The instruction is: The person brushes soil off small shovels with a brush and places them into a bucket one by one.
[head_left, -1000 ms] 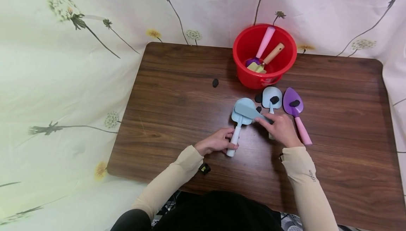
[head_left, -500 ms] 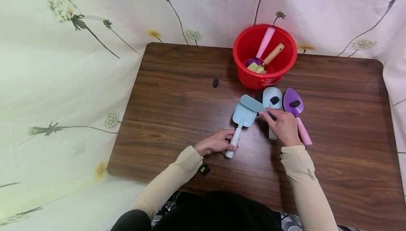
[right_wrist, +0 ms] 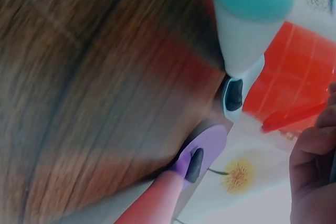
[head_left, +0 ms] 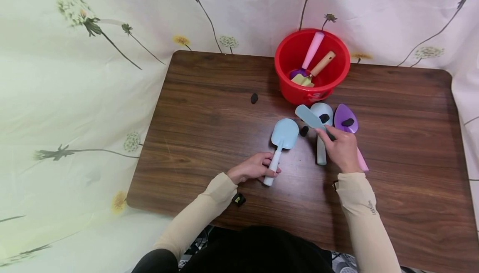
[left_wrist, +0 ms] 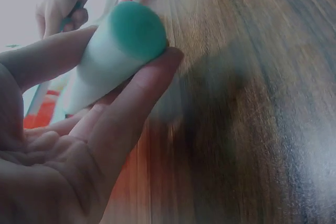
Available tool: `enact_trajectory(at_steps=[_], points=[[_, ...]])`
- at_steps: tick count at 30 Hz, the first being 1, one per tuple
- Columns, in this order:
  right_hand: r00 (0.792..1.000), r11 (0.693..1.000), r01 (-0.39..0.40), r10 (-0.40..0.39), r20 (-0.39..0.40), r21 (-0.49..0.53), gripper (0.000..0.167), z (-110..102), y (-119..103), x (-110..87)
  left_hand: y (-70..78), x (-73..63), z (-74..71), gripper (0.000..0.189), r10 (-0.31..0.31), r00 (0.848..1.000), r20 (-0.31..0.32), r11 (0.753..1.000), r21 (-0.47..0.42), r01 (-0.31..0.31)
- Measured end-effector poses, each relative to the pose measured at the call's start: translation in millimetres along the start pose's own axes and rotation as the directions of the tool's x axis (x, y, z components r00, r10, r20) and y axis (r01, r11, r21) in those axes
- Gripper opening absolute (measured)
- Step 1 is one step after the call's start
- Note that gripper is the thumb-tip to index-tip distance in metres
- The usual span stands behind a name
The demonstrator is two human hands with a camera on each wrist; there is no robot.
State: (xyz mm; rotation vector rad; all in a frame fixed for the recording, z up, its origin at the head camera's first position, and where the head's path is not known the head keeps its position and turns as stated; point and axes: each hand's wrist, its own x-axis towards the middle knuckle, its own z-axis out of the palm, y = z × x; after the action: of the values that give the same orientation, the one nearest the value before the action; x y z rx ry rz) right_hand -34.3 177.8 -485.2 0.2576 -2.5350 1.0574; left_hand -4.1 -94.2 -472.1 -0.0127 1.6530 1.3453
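Note:
My left hand grips the white handle of a light blue toy shovel, its rounded blade pointing away from me. In my right hand is a flat blue-grey spatula, pinched near its darker handle end. The spatula's blade overlaps a second light blue shovel in the head view. That shovel bears a black stone. A purple trowel with a pink handle lies right of it, another black stone on its blade. Between the two blue shovels rests a black stone.
At the back stands a red bucket holding a pink-handled purple tool and a yellow-green tool with a wooden handle. A lone black stone lies on the wooden table. A small black object shows beside my left cuff.
The spatula has moved right, from over the left-hand shovel's blade to over the second shovel. The left-hand shovel's blade rose slightly, then came back down and a little left.

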Motion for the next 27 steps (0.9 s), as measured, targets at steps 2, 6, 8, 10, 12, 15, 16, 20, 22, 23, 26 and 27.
enact_trajectory(at_steps=[2, 6, 8, 10, 12, 15, 16, 20, 22, 23, 26, 27], points=[[1.0, 1.0, -0.007, 0.008, -0.015, 0.008, 0.019, -1.6, 1.9, -0.6, -0.8, 0.0, -1.8, 0.041, 0.004, 1.0, -0.021, 1.0, -0.017, -0.004], [0.999, 1.0, -0.015, 0.016, -0.037, 0.022, 0.017, -3.2, 4.2, -1.7, -1.8, 1.5, -5.6, 0.045, 0.017, 0.998, -0.058, 0.999, -0.039, -0.019], [0.999, 1.0, -0.015, 0.016, -0.041, 0.024, 0.016, -3.4, 4.6, -2.4, -2.1, 3.1, -7.4, 0.053, 0.02, 0.996, -0.082, 0.999, -0.039, -0.024], [0.999, 0.999, -0.022, 0.023, -0.032, 0.026, 0.017, -3.8, 4.6, -3.0, -1.8, 4.3, -8.4, 0.062, 0.02, 0.995, -0.099, 0.998, -0.064, -0.027], [0.999, 0.999, -0.031, 0.032, -0.025, 0.031, 0.017, -4.3, 4.3, -3.4, -1.6, 5.1, -9.4, 0.065, 0.025, 0.995, -0.097, 0.99, -0.135, -0.038], [0.999, 0.998, -0.039, 0.04, -0.022, 0.044, 0.018, -5.3, 3.4, -2.8, 0.3, 4.4, -9.7, 0.063, 0.028, 0.997, -0.067, 0.959, -0.28, -0.046], [0.999, 0.998, -0.035, 0.037, -0.027, 0.045, 0.017, -5.5, 3.5, -3.0, 0.9, 4.0, -9.7, 0.061, 0.033, 0.998, -0.055, 0.947, -0.318, -0.049], [0.999, 0.998, -0.035, 0.037, -0.034, 0.053, 0.016, -6.3, 2.6, -3.1, 2.1, 3.9, -9.0, 0.062, 0.065, 0.997, -0.037, 0.926, -0.37, -0.074], [0.999, 0.998, -0.037, 0.039, -0.033, 0.054, 0.017, -6.2, 2.1, -3.8, 1.9, 4.6, -8.6, 0.064, 0.086, 0.996, -0.034, 0.927, -0.364, -0.093], [0.999, 0.998, -0.042, 0.044, -0.03, 0.056, 0.017, -6.0, 1.9, -4.2, 1.8, 4.8, -8.5, 0.063, 0.096, 0.995, -0.03, 0.927, -0.361, -0.101], [0.998, 0.997, -0.053, 0.054, -0.017, 0.063, 0.018, -5.8, 1.1, -5.4, 2.4, 5.5, -7.5, 0.056, 0.12, 0.993, -0.02, 0.927, -0.355, -0.119], [0.998, 0.996, -0.057, 0.058, -0.011, 0.065, 0.018, -5.6, 0.8, -5.6, 2.6, 5.6, -7.1, 0.053, 0.123, 0.992, -0.019, 0.927, -0.354, -0.122]])
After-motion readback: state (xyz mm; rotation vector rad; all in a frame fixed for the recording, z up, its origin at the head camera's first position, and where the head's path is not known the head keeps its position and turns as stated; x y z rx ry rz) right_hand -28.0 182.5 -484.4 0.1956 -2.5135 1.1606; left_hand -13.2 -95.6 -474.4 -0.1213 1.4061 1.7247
